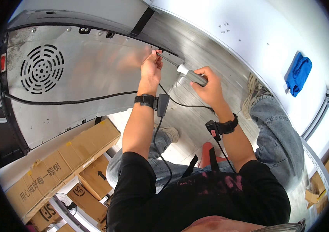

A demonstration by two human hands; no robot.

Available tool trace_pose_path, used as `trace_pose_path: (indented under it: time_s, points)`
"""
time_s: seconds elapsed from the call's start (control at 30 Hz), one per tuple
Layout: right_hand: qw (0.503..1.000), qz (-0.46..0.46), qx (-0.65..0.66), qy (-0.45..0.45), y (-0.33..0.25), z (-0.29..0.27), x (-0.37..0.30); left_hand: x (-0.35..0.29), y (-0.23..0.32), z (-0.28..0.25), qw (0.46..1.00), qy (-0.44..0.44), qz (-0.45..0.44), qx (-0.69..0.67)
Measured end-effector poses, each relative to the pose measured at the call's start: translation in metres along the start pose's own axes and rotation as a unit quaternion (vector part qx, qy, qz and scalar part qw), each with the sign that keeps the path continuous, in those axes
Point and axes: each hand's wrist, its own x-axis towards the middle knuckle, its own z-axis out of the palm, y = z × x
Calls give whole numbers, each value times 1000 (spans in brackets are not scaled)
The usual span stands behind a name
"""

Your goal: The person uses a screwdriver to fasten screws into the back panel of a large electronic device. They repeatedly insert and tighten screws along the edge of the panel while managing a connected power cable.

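My right hand (210,87) is wrapped around the grey and white handle of a screwdriver (187,71). Its thin shaft points up and left to the edge of a large metal panel (95,58). There, the fingers of my left hand (151,66) are pinched together around the screwdriver's tip; what they hold is too small to make out. The panel has a round vent of slots (42,69) at its left and several screws along its upper edge. A black cable (75,101) runs across its face.
A white tabletop (257,46) at the upper right bears several small screws (223,28) and a folded blue cloth (299,73). Cardboard boxes (64,162) are stacked at lower left. Wires hang from black bands on both wrists. A red stool (207,152) shows between my legs.
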Motion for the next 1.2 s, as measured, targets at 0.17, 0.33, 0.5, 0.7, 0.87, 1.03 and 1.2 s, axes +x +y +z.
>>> trace_pose_path:
  time_s: [0.17,0.33,0.5,0.7,0.87,1.03,1.2]
  points:
    - [999,23,26,10,8,10,-2,2,8,-2,998,-44,-27,-38]
    - [998,32,51,20,5,24,-5,2,11,-1,991,-35,-54,-113]
    - [996,25,70,41,11,33,-6,3,13,6,988,-5,-71,-136]
    - [996,21,61,56,14,33,-4,4,13,14,988,38,-70,-129]
    - [997,19,58,53,10,30,-1,4,12,12,987,30,-68,-145]
    - [994,-62,15,91,9,29,4,0,14,19,985,48,-79,-142]
    - [993,-34,-47,107,-3,24,2,-1,15,19,984,45,-89,-148]
